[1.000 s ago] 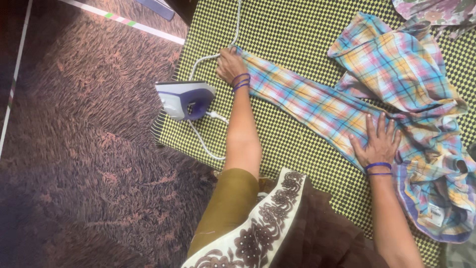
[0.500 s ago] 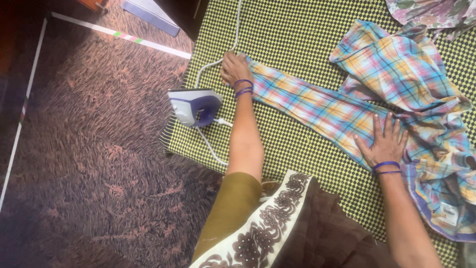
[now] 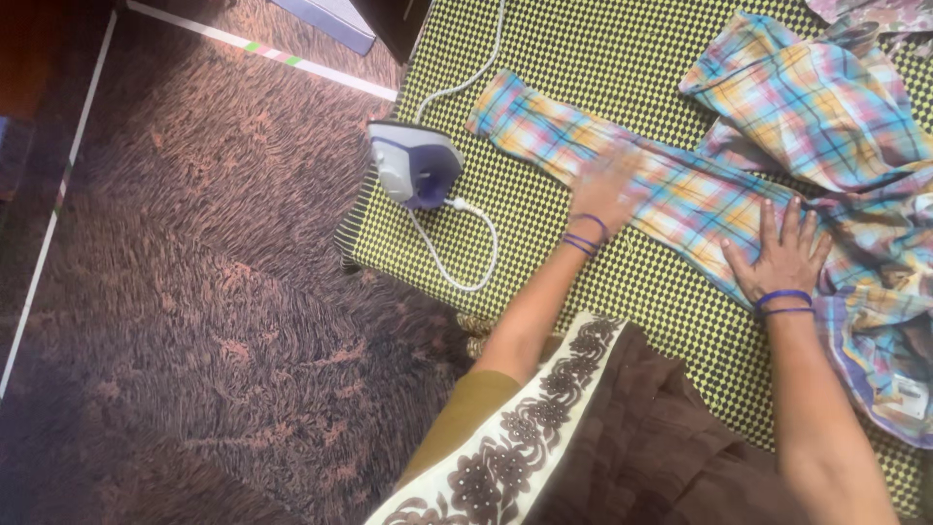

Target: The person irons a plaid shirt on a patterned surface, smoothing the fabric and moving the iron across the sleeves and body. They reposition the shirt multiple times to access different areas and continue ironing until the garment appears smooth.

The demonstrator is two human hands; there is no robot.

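A pastel plaid shirt [image 3: 807,126] lies spread on a yellow-and-black checked cloth [image 3: 622,58], one long sleeve [image 3: 544,131] stretched toward the left. My left hand [image 3: 607,185] lies flat on the middle of that sleeve, fingers apart and blurred by motion. Flat on the shirt where the sleeve meets the body rests my right hand [image 3: 777,255], fingers spread. Blue bangles ring both wrists. Neither hand grips anything.
A white and purple electric iron [image 3: 416,163] stands at the left edge of the checked cloth, its white cord [image 3: 466,248] looping beside it and running up the cloth. A shaggy brown carpet [image 3: 194,292] fills the left. My brown patterned garment [image 3: 603,437] covers the bottom.
My left hand has slid from the sleeve's cuff end to the right, along the sleeve toward its middle. The right hand has stayed pressed on the shirt. The camera has moved closer.
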